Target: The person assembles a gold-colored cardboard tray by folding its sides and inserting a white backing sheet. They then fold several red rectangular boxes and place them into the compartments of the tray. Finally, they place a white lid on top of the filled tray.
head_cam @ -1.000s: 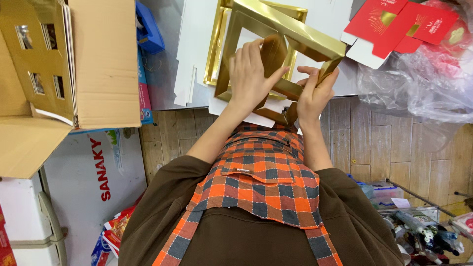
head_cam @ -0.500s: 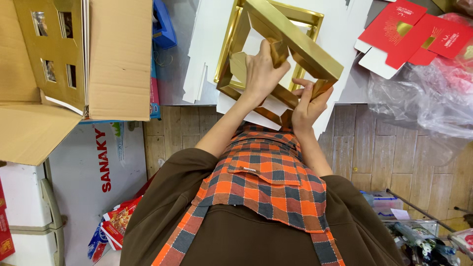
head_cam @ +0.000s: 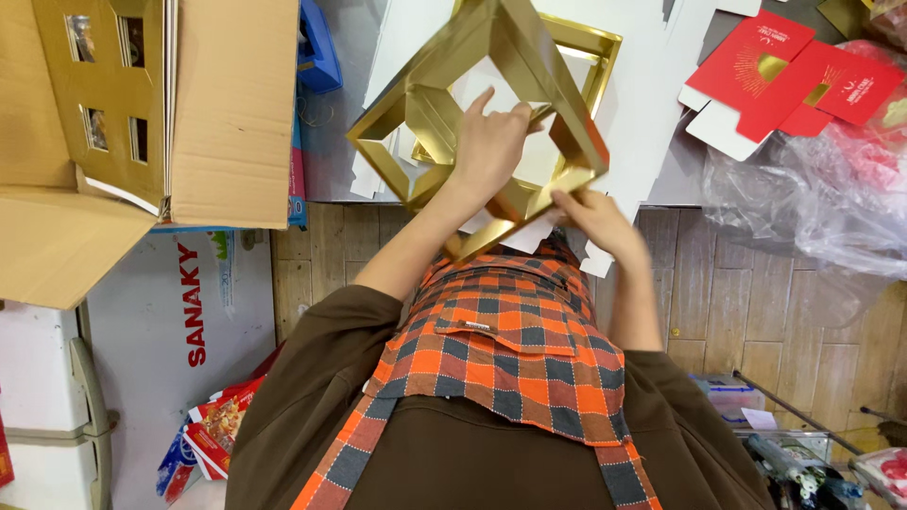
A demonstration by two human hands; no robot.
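I hold a shiny gold cardboard frame box point(head_cam: 430, 99) in both hands above a work surface. It is tilted so that it looks like a diamond, with its open windows facing me. My left hand point(head_cam: 491, 142) reaches through the frame's middle and grips an inner gold edge. My right hand point(head_cam: 590, 219) pinches the frame's lower right corner. A second gold frame point(head_cam: 590, 47) lies flat behind it on white card sheets point(head_cam: 406, 38). My checked orange apron and brown sleeves fill the lower part of the view.
A big open corrugated carton point(head_cam: 231, 113) with gold windowed inserts stands at the left. Flat red cartons point(head_cam: 794, 71) and a clear plastic bag point(head_cam: 822, 203) lie at the right. Wooden planks point(head_cam: 718, 293) run below; a white cabinet point(head_cam: 142, 321) sits lower left.
The gold frame has turned from a slanted rectangle into a diamond and moved left. My left hand shifted from its lower edge into the middle; my right hand slid to the lower right corner.
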